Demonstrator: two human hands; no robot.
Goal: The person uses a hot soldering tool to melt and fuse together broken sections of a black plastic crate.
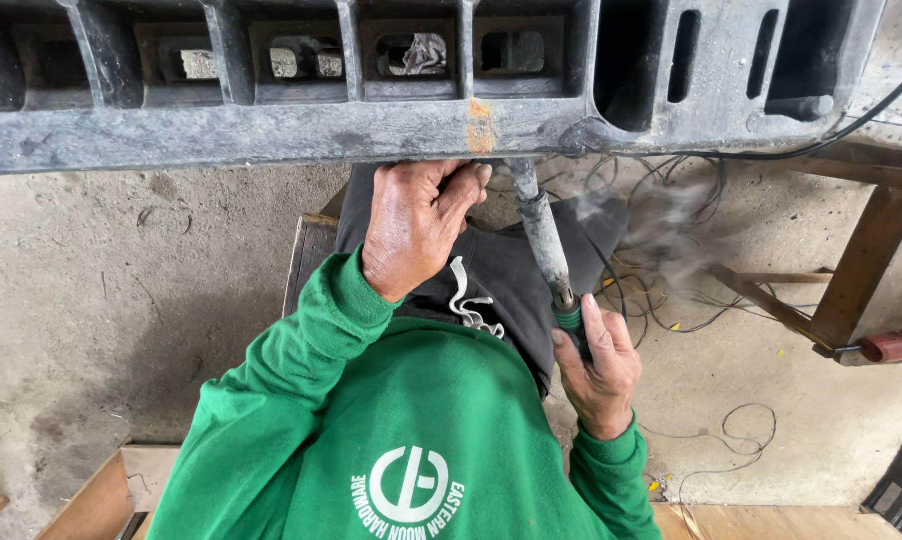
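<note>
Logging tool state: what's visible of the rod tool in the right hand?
The rod tool is a grey, grimy metal-looking shaft with a green band at its lower end. It is tilted near upright, tip meeting the underside of the grey plastic crate, with smoke beside it. The right hand holds its lower end.

We have the long grey ribbed plastic panel (271, 130) across the top. Beneath its edge, our left hand (416, 225) presses up, left of the grey rod-shaped soldering tool (543, 235) our right hand (601, 370) grips lower down. Tangled thin wires (671, 290) lie on the concrete floor (121, 300) to the right.
</note>
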